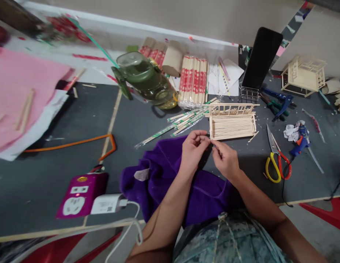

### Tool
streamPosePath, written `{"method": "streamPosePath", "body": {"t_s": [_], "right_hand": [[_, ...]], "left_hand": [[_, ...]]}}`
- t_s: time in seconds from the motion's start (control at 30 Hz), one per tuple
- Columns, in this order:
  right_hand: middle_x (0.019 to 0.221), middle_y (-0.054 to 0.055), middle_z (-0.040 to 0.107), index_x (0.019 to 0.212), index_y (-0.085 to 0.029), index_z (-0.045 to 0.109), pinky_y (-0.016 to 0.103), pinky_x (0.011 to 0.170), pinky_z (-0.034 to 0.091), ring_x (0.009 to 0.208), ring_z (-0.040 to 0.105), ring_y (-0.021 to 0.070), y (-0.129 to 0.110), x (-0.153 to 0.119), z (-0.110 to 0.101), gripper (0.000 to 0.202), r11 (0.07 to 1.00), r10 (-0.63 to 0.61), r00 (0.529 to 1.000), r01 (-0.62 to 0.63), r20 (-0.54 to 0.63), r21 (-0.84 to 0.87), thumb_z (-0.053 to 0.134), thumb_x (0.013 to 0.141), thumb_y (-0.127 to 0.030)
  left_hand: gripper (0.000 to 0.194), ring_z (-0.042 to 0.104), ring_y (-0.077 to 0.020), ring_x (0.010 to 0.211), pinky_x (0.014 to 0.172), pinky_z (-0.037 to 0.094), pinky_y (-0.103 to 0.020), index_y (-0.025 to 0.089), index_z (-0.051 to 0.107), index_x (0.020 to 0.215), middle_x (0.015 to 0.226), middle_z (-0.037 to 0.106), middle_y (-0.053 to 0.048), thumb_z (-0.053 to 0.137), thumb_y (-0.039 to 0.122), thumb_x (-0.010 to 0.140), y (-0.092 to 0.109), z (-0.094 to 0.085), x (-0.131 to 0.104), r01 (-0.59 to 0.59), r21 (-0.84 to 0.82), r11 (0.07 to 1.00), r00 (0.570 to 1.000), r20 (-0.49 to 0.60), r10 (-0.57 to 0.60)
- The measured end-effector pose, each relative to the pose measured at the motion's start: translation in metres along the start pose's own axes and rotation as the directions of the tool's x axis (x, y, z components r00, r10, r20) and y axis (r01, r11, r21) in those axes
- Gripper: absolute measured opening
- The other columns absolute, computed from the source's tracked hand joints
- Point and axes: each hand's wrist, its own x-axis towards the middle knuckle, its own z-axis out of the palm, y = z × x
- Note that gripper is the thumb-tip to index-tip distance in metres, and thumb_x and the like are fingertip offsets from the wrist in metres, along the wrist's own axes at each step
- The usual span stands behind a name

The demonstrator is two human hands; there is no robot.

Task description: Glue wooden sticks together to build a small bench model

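A small wooden stick model (234, 127) with a slatted base and a railing along its back lies on the dark table. My left hand (194, 148) and my right hand (225, 157) meet at the model's near left corner, over a purple cloth (164, 168). Both hands have their fingers pinched together, fingertips nearly touching. Whatever sits between them is too small to make out. Short stick pieces (253, 136) lie by the model's right end.
Wrapped chopsticks (193, 80) and a green jug (150, 82) stand behind. Scissors (273, 155), pliers (275, 106), a blue glue gun (300, 144) and a phone (261, 60) on a wire stand are right. A purple power box (82, 193) is left.
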Motion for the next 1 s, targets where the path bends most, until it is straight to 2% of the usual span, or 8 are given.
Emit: {"method": "streamPosePath", "body": {"t_s": [0.2,0.4,0.53,0.67,0.8,0.87,0.93,1.0], "right_hand": [[0.094,0.007,0.079,0.119,-0.022,0.075,0.030,0.074,0.060,0.075,0.073,0.0174,0.004,-0.003,0.008,0.032,0.948,0.071,0.997,-0.064,-0.009,0.310,0.054,0.096,-0.028],[0.071,-0.001,0.071,0.112,-0.020,0.076,0.023,0.046,0.046,0.045,0.052,0.0083,-0.007,0.005,0.003,0.033,0.690,0.249,0.956,-0.289,0.157,0.663,0.063,0.090,-0.041],[0.071,-0.002,0.070,0.108,-0.021,0.075,0.023,0.045,0.042,0.042,0.046,0.0066,-0.016,0.006,-0.012,0.034,0.638,0.222,0.947,-0.322,0.234,0.699,0.065,0.087,-0.046],[0.073,-0.001,0.070,0.103,-0.022,0.074,0.023,0.048,0.043,0.048,0.050,0.0092,-0.012,-0.012,-0.040,0.029,0.788,0.238,0.951,-0.309,0.198,0.532,0.064,0.089,-0.045],[0.077,0.002,0.069,0.086,-0.022,0.071,0.027,0.065,0.049,0.066,0.061,0.0153,0.014,-0.030,-0.086,0.022,0.966,0.253,0.966,-0.249,-0.058,0.061,0.060,0.093,-0.040],[0.084,0.004,0.070,0.088,-0.022,0.070,0.030,0.072,0.049,0.074,0.063,0.0182,0.030,-0.032,-0.108,0.018,0.944,0.221,0.962,-0.253,-0.161,-0.210,0.055,0.094,-0.031],[0.090,0.007,0.070,0.092,-0.021,0.071,0.032,0.078,0.049,0.083,0.064,0.0210,0.045,-0.030,-0.122,0.019,0.891,0.186,0.963,-0.249,-0.194,-0.380,0.053,0.095,-0.024],[0.096,0.008,0.070,0.096,-0.020,0.072,0.032,0.082,0.048,0.091,0.065,0.0224,0.056,-0.023,-0.126,0.021,0.861,0.147,0.974,-0.211,-0.172,-0.463,0.052,0.097,-0.021]], "left_hand": [[0.023,0.056,-0.0076,0.055,0.055,0.045,-0.020,0.016,0.073,0.084,0.069,0.067,0.002,0.084,0.026,0.066,0.004,-0.008,-0.007,0.006,-0.017,1.000,1.000,0.016,-0.006],[0.037,0.061,-0.0093,0.056,0.057,0.050,-0.020,0.016,0.076,0.077,0.064,0.068,0.000,0.099,0.033,0.052,0.012,-0.014,-0.009,0.121,-0.206,0.971,0.986,0.137,-0.094],[0.043,0.062,-0.0095,0.054,0.055,0.051,-0.020,0.017,0.076,0.072,0.064,0.069,0.000,0.103,0.035,0.044,0.012,-0.011,-0.007,0.112,-0.252,0.961,0.983,0.172,-0.069],[0.043,0.063,-0.0087,0.054,0.055,0.052,-0.019,0.018,0.077,0.072,0.067,0.070,0.000,0.102,0.040,0.046,0.009,-0.008,-0.005,0.056,-0.269,0.961,0.987,0.159,-0.013],[0.040,0.062,-0.0099,0.055,0.055,0.053,-0.021,0.019,0.077,0.074,0.068,0.070,-0.001,0.099,0.043,0.052,0.005,-0.005,-0.005,-0.013,-0.254,0.967,0.989,0.142,0.051],[0.034,0.061,-0.0102,0.056,0.056,0.052,-0.023,0.019,0.078,0.078,0.072,0.072,-0.001,0.096,0.040,0.059,0.003,-0.003,-0.007,-0.081,-0.204,0.976,0.986,0.125,0.108],[0.026,0.062,-0.0109,0.060,0.059,0.052,-0.024,0.019,0.078,0.082,0.077,0.073,-0.002,0.091,0.035,0.066,0.001,-0.001,-0.010,-0.207,-0.088,0.974,0.969,0.116,0.217],[0.017,0.064,-0.0128,0.066,0.064,0.052,-0.026,0.020,0.078,0.085,0.082,0.074,-0.002,0.085,0.031,0.074,-0.002,0.002,-0.014,-0.376,0.088,0.922,0.918,0.173,0.358]]}}
